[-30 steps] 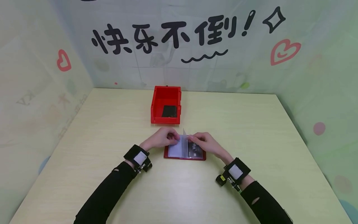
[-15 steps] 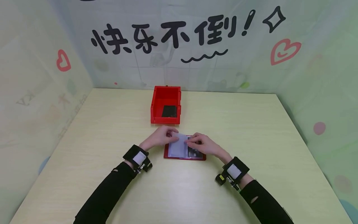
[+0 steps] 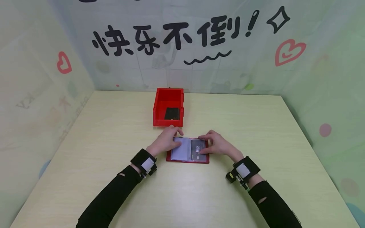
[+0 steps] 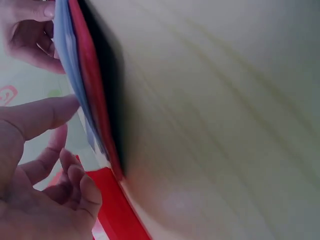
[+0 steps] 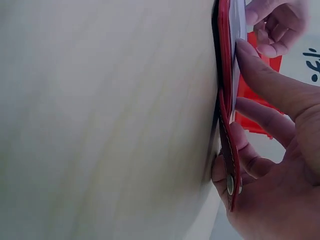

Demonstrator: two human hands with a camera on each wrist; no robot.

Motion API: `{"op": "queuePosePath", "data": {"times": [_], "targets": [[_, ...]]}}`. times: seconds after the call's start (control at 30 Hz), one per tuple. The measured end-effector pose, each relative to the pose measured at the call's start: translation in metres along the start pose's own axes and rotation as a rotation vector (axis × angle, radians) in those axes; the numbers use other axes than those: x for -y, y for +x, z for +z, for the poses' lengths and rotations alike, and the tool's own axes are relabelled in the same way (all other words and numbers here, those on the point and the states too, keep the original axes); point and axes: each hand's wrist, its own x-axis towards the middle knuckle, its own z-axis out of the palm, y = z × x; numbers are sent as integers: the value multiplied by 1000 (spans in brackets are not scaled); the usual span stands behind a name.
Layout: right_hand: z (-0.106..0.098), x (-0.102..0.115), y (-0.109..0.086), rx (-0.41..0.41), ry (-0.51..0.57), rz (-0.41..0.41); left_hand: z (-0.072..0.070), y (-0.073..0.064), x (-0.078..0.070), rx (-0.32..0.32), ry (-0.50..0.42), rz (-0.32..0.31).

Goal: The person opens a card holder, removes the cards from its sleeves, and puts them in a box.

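A red card holder (image 3: pixel 168 157) lies spread flat on the table, its clear plastic sleeves (image 3: pixel 179 153) showing on the left page. On its right page is a dark grey card (image 3: pixel 195 146) marked "Vip". My left hand (image 3: pixel 166 140) has its thumb on the left page near the top, its other fingers loosely beyond the far edge. The thumb of my right hand (image 3: pixel 219 144) rests on the card's right side, with the index finger at the holder's far edge. Below that hand, the right wrist view shows the holder's strap (image 5: pixel 228 150) with a metal snap.
Just behind the holder stands a red bin (image 3: pixel 169 96) with a flat black object (image 3: pixel 172 113) in it. The pale wooden table (image 3: pixel 128 110) ends at printed cloth walls (image 3: pixel 159 72) on the back and both sides.
A clear sleeve that stood up between my hands has turned over and now lies on the left page. My right hand has moved right onto the card; my left fingers have spread.
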Motion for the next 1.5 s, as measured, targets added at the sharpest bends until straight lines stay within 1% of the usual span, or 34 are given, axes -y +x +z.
{"op": "queuePosePath", "data": {"times": [0.03,0.13,0.23,0.33,0.53,0.8,1.03,1.17,1.33,1.5], "targets": [[-1,-1,0,1,6,-3,1,0,-3,7,8,12],[-3,-4,-1,1,19,-19,5,0,-11,53,8,67],[-3,-6,-2,-2,20,-24,10,0,-16,93,17,112],[-3,-7,-2,-3,21,-29,14,1,-17,98,21,122],[-2,-8,-4,-8,30,-46,18,5,-15,88,-1,93],[-1,-9,-2,3,37,-25,19,10,-19,93,-39,18],[0,-9,-1,4,34,-9,19,14,-21,99,-132,-42],[0,-9,-1,7,22,-9,21,15,-20,90,-160,-70],[0,-8,-2,5,14,-15,24,16,-22,56,-161,-66],[-1,-8,-2,8,6,-15,27,15,-24,10,-118,-39]]}}
